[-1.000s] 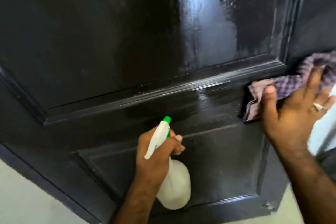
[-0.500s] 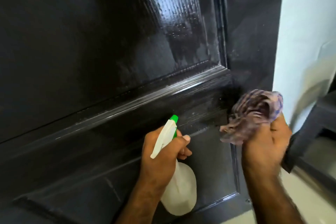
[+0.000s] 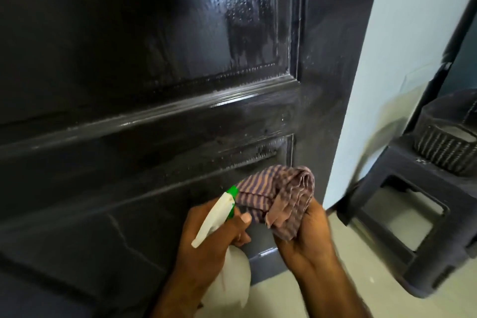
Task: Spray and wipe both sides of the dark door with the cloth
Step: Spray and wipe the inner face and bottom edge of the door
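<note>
Gripping the spray bottle (image 3: 233, 273), left hand (image 3: 214, 237) is wrapped around its neck. Right hand (image 3: 304, 237) clutches the bunched cloth (image 3: 281, 199) just beside the nozzle. Both sit low before the wet door (image 3: 154, 85).

spray bottle (image 3: 236, 276) partly behind left hand (image 3: 209, 242), door (image 3: 129, 85) cropped

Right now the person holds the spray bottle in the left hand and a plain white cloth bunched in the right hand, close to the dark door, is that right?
Not quite: the cloth is striped purple and tan, not plain white, as the head view shows. The rest stands: the left hand grips the spray bottle, the right hand holds the bunched cloth, close to the dark door.
</note>
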A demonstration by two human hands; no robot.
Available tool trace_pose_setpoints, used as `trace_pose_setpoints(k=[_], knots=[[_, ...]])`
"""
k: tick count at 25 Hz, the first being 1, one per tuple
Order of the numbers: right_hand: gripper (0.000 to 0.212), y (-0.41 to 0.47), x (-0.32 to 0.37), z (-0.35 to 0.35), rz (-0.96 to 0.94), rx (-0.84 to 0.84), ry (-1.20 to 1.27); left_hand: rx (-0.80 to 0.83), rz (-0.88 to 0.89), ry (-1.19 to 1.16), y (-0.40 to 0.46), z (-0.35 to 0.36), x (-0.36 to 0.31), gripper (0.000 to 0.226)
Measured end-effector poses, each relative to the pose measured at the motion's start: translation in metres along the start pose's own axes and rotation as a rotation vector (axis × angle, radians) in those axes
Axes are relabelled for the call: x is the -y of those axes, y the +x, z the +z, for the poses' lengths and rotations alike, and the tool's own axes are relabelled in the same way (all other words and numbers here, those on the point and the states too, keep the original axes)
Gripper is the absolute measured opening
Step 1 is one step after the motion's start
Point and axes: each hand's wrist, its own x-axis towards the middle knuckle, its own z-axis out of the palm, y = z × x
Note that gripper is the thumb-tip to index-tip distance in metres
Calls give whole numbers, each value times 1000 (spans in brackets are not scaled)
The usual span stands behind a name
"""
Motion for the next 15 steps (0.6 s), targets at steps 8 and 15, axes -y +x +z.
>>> trace_pose_setpoints(k=[8,15], knots=[[52,-55,-38,-30,217,20,-41,-36,-106,-25,-75,-35,42,47],[70,-77,-64,-64,222,132,-24,7,-218,214,-129,-51,69,31]])
